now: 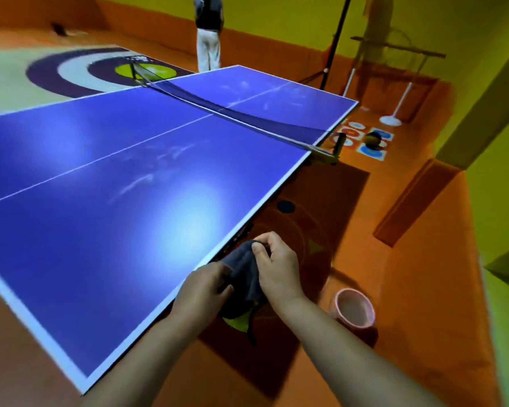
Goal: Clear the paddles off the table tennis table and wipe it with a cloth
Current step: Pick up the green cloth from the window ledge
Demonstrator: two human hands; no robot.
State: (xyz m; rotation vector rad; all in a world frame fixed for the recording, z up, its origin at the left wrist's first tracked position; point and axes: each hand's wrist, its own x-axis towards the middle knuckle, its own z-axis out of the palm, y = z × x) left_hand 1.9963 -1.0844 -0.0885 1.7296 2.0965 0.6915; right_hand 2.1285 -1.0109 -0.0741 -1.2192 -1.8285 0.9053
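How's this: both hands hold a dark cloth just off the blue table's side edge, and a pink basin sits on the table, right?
Not quite. In the head view the pink basin stands on the orange floor, not on the blue table. The left hand and right hand do hold the dark cloth just off the table's side edge.

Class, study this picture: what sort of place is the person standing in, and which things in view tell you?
Probably an indoor games or play room. A blue table tennis table with its net fills the view, big target rings mark the floor beyond it, and small target mats lie nearby.
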